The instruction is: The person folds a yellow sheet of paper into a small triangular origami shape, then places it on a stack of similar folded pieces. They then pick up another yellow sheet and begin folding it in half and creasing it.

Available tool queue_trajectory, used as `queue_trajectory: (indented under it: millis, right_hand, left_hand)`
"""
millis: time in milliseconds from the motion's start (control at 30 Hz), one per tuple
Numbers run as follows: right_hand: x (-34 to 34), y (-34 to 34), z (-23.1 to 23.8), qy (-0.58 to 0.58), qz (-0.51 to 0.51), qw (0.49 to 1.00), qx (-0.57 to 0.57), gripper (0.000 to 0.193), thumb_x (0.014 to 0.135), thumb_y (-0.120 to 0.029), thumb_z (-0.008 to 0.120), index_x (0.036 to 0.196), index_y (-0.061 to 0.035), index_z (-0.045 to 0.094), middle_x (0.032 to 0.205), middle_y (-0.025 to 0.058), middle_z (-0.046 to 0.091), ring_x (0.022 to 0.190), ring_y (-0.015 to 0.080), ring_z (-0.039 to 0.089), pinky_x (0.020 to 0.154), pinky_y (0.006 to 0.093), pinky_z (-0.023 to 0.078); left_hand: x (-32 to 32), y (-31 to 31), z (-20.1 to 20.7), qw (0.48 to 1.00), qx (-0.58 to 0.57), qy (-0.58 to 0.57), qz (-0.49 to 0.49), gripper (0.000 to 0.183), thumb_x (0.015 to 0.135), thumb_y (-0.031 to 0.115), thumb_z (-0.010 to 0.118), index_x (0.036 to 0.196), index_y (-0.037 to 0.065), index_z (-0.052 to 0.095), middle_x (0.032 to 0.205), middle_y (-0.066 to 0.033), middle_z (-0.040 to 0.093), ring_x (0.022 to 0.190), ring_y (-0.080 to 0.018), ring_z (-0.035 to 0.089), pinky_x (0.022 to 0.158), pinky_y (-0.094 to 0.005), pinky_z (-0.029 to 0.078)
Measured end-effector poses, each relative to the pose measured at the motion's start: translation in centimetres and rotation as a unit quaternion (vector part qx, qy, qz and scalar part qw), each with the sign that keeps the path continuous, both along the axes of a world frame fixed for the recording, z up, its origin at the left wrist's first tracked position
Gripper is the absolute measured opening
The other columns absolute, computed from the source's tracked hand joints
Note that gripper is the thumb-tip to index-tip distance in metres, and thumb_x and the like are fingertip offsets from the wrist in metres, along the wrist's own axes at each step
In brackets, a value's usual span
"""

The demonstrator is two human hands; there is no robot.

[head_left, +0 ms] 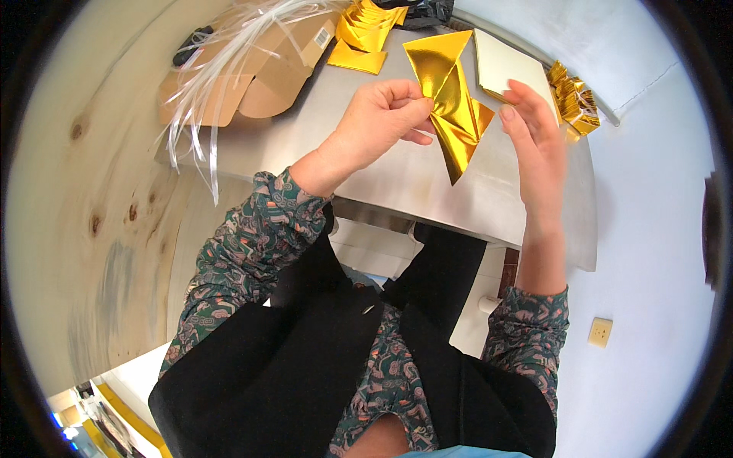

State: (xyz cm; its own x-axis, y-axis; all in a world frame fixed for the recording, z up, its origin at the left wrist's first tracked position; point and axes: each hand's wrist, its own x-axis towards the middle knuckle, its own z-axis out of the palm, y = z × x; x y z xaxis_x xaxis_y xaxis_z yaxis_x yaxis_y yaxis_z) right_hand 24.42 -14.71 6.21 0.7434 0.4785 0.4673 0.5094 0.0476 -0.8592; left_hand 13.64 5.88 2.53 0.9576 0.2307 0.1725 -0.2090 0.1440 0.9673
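Note:
Shiny gold foil paper (449, 84), folded and creased into pointed flaps, is held up over the metal table. My left hand (385, 114) pinches it near its middle, thumb against fingers. To its right, my right hand (534, 145) is raised apart from the foil, its fingers curved and the thumb separate, with nothing seen in them. Behind that hand lies a stack of cream paper sheets (513, 65) with a gold edge showing underneath.
A brown cardboard box (271, 80) draped with white plastic strips (210, 91) stands at the left. Folded gold pieces (363, 34) lie at the back, beside a black plastic bag (427, 11). A tied gold bundle (576, 103) sits by the right wall. The table (427, 191) has a rounded near edge.

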Motion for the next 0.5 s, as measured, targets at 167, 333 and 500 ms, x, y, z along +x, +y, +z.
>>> queue_trajectory:
  millis: [167,333,500]
  right_hand:
    - [3.7,2.6,-1.8,0.207,0.147,0.963,-0.087,0.037,0.097,-0.028,0.076,0.122,-0.0025,0.069,0.109,0.0031,0.071,0.1,0.0102,0.063,0.09,0.027,0.049]
    - [6.6,4.0,-3.9,0.205,0.189,0.958,-0.071,0.024,0.094,-0.023,0.08,0.108,-0.0054,0.073,0.098,-0.0019,0.071,0.089,0.0061,0.062,0.081,0.0233,0.048]
    - [8.4,4.0,-5.6,0.221,0.194,0.952,-0.08,0.022,0.094,-0.024,0.08,0.106,-0.007,0.073,0.096,-0.0037,0.07,0.085,0.0052,0.062,0.077,0.0219,0.048]
  left_hand:
    - [3.0,1.2,0.1,0.999,0.037,0.025,-0.03,0.018,0.103,0.02,0.066,0.1,0.002,0.068,0.094,-0.0048,0.073,0.083,-0.0104,0.072,0.074,-0.0273,0.064]
    - [5.3,1.7,-0.6,0.995,0.082,0.034,-0.041,0.017,0.103,0.02,0.066,0.098,0.004,0.067,0.094,-0.0044,0.074,0.083,-0.0106,0.073,0.072,-0.0266,0.063]
    - [6.7,1.8,-2.0,0.995,0.025,0.077,-0.056,0.019,0.103,0.023,0.067,0.1,0.005,0.067,0.097,-0.0046,0.074,0.082,-0.0111,0.073,0.072,-0.0248,0.063]
